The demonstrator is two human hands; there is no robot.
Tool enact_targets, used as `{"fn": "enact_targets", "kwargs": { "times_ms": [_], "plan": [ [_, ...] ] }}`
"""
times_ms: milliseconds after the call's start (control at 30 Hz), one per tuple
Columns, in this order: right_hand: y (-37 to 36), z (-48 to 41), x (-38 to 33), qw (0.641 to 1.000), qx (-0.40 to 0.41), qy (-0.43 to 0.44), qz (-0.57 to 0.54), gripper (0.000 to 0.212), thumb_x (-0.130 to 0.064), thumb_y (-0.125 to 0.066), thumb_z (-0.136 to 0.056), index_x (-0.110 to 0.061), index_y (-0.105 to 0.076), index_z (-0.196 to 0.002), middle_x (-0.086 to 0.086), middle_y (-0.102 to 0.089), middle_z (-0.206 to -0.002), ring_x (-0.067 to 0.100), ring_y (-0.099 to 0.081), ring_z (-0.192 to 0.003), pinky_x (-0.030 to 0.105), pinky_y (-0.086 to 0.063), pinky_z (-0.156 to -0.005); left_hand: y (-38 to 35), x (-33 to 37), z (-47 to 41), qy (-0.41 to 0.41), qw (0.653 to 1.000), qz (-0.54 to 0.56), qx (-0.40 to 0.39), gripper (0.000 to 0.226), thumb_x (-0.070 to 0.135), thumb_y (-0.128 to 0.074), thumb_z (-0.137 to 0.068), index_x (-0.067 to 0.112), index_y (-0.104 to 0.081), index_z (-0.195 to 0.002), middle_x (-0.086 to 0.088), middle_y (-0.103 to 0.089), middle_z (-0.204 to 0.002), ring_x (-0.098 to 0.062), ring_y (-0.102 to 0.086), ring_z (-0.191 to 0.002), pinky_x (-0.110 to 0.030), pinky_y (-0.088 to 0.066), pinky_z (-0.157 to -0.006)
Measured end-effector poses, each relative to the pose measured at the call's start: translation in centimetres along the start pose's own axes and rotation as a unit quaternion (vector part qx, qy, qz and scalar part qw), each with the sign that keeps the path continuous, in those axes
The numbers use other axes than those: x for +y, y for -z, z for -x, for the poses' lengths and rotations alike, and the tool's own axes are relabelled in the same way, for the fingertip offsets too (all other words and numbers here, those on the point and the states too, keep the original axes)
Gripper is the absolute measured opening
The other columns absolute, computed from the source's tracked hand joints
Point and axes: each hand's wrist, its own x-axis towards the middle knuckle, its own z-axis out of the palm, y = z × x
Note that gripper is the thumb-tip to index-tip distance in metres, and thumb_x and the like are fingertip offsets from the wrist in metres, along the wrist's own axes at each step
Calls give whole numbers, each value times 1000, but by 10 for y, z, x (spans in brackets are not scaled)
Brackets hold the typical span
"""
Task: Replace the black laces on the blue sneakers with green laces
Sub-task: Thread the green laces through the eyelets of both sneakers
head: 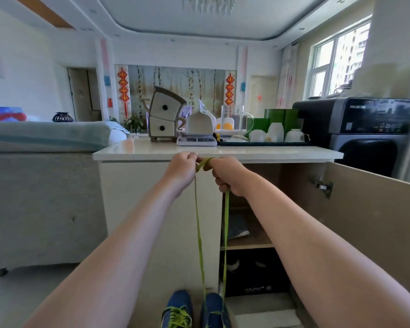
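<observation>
- While both arms stretch out before me, my left hand (184, 168) pinches one strand of the flat green lace (199, 233) between curled fingertips.
- My right hand (226, 177), close against the left, is curled round the other strand, and a loop of lace is wound over its forefinger.
- Both strands run straight down to the blue fabric sneaker (213, 308) on the floor below my hands.
- Just beside it, to the left, the second blue sneaker (176, 306) already carries green lacing.
- Behind them stands a white cabinet (161, 209), its brown door (365, 221) open on the right.
- Its pale surface (152, 150) carries a small two-drawer chest (163, 114) and a dark tray (258, 143) of white cups (276, 132).
</observation>
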Motion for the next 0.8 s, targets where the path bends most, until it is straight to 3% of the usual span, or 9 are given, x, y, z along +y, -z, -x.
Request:
{"fn": "enact_targets", "kwargs": {
  "times_ms": [133, 233, 333, 400, 467, 533, 633, 733, 800],
  "plan": [
    [3, -3, -5, 999, 16, 21, -32, 27, -40, -59, -95, -14, -57, -88, -2, -39, -65, 11, -33, -51, 23, -30, -42, 1, -1, 0, 38, 992, 115, -46, 31, 22, -32, -104, 16, -57, -86, 0, -45, -67, -13, -41, -55, -24, -33, -52],
    [5, -3, -11, 999, 27, 34, 10, 27, -42, -59, -95, -16, -57, -88, -2, -40, -66, 11, -34, -50, 22, -31, -43, 3, 0, -2, 87, 970, 224, -43, 28, 18, -31, -104, 14, -54, -89, 2, -41, -63, -11, -36, -51, -22, -31, -50],
    [4, -5, -9, 998, 32, 27, 40, 26, -41, -57, -96, -16, -57, -89, -2, -40, -68, 11, -35, -54, 23, -32, -47, 2, -1, -5, 89, 968, 232, -31, 26, 15, -32, -102, 15, -54, -87, 2, -41, -63, -12, -37, -52, -22, -31, -49],
    [4, -5, -5, 999, 28, 11, 43, 27, -42, -54, -97, -15, -58, -90, -1, -40, -71, 12, -34, -55, 23, -32, -48, 3, -3, -8, 68, 981, 182, -29, 24, 17, -35, -101, 17, -56, -88, 0, -45, -68, -13, -41, -57, -24, -34, -52],
    [5, -3, 5, 999, 10, -14, 49, 31, -44, -48, -100, -16, -58, -90, 0, -39, -72, 13, -33, -57, 24, -31, -51, 3, -12, -7, 30, 997, 57, -44, 17, 22, -44, -99, 18, -59, -94, 1, -52, -75, -15, -48, -66, -28, -39, -60],
    [4, -2, 24, 997, -20, -36, 57, 36, -43, -36, -105, -18, -56, -88, 1, -39, -70, 15, -31, -59, 26, -30, -54, 0, -32, -1, 10, 992, -87, -93, 11, 25, -54, -95, 19, -63, -97, 1, -61, -85, -18, -57, -81, -30, -44, -73],
    [-3, -10, 69, 991, -2, -75, 115, 39, -35, -31, -105, -15, -62, -91, 3, -43, -68, 15, -34, -52, 29, -29, -48, -15, -77, 19, 52, 935, -280, -213, 20, 28, -62, -92, 15, -69, -106, -3, -68, -108, -21, -62, -100, -26, -45, -81],
    [-15, -22, 127, 970, -36, -150, 186, 41, -25, -28, -107, -13, -67, -105, 3, -48, -77, 16, -36, -56, 29, -30, -50, -34, -126, 42, 93, 889, -342, -291, 27, 26, -64, -92, 10, -72, -112, -5, -70, -112, -20, -63, -98, -22, -41, -76],
    [-22, -30, 167, 962, -56, -171, 208, 37, -21, -31, -105, -11, -65, -96, 5, -52, -77, 17, -35, -52, 25, -28, -47, -46, -158, 51, 108, 865, -370, -320, 29, 26, -64, -91, 9, -71, -114, -7, -70, -115, -23, -64, -102, -25, -44, -78]
  ]
}}
